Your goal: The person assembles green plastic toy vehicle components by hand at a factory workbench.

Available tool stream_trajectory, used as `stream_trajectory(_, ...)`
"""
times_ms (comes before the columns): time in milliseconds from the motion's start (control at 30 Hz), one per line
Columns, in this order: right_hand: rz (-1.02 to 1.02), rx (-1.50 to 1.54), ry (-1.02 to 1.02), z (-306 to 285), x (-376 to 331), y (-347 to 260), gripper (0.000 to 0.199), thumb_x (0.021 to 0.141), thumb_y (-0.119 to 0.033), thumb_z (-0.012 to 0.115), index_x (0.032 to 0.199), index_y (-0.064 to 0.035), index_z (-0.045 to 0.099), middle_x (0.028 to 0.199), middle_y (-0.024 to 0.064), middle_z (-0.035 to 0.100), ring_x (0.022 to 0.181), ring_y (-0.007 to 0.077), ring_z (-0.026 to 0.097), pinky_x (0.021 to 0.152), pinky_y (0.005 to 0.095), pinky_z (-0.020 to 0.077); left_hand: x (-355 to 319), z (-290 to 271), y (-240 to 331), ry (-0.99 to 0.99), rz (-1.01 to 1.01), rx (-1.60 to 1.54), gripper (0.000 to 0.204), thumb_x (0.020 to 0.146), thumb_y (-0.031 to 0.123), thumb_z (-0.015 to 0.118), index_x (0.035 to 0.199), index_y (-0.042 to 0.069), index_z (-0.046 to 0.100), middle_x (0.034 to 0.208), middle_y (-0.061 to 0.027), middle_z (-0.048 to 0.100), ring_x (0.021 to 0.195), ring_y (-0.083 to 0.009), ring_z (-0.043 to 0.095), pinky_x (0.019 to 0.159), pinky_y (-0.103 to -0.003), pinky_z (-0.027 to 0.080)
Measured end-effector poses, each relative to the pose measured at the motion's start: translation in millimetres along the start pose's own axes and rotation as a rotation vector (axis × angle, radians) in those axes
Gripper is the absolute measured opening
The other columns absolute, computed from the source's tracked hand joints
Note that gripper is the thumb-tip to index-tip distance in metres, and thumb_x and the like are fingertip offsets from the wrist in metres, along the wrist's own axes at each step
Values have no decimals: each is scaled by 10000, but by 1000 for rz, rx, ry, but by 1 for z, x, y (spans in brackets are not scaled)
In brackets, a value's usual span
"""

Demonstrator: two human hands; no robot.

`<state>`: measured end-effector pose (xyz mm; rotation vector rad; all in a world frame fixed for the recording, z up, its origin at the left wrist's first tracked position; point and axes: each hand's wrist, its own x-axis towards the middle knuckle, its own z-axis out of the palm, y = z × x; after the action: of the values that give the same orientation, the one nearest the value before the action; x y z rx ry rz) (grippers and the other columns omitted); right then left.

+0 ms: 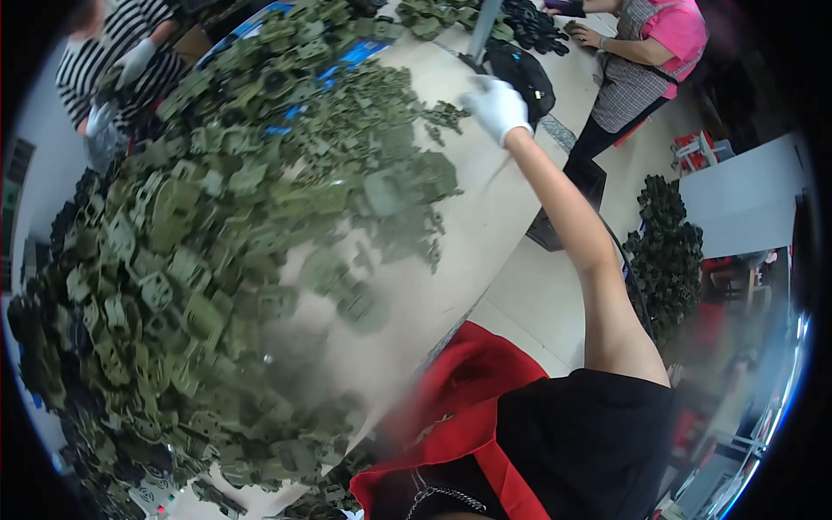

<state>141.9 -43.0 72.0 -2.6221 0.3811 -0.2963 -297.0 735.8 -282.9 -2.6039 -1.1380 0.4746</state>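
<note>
My right hand (498, 109), in a white glove, reaches far out over the pale tabletop (494, 208) with the bare forearm stretched behind it. Its fingers point left, close to a small cluster of little green pieces (444, 117). They are smeared, so whether anything is between them cannot be made out. A black bag (518, 76) lies just beyond the glove, beside a grey pole (485, 30). Left of the hand spreads a large heap of olive-green molded plastic parts (186, 260), with smaller pieces (364, 104) toward its far right side. My left hand is out of view.
Across the table at far left stands a person in a striped top (117, 52) with gloved hands. Another person in a pink shirt (676, 35) works at far right near black parts (533, 26). A dark pile of parts (666, 260) lies right of my arm.
</note>
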Motion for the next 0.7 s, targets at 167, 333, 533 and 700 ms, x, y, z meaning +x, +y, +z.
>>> stream_trajectory(167,372,-144,255,48,92,131,960,617,-550,797,1359,-24,487,1286,203,580,1190,341,562,998,388,444,-40,-53,-11,-53,-110,-145,372,949,388,416,1027,103,641,980,-117,648,867,-266,625,695,-442,492)
stream_trajectory(333,-22,-191,-97,73,38,91,483,816,-472,637,1050,-54,701,941,179,707,806,324,673,741,414,525,-216,-146,-169,-22,-886,-334,500,954,453,400,1086,44,656,1053,-162,678,941,-316,653,781,-469,518)
stream_trajectory(533,-95,-493,-226,56,110,230,702,722,-568,686,1213,-72,608,1070,140,685,891,275,682,752,379,558,-248,-238,-57,228,-1187,-781,773,692,427,655,1371,97,491,1329,-259,506,1222,-379,515,1032,-405,423)
stream_trajectory(700,61,-37,-144,58,40,156,557,695,-186,836,1112,111,617,1029,233,673,873,293,654,791,374,549,-276,-188,-100,293,-1239,-946,714,712,360,670,1341,59,515,1315,-238,534,1207,-352,537,1024,-381,431)
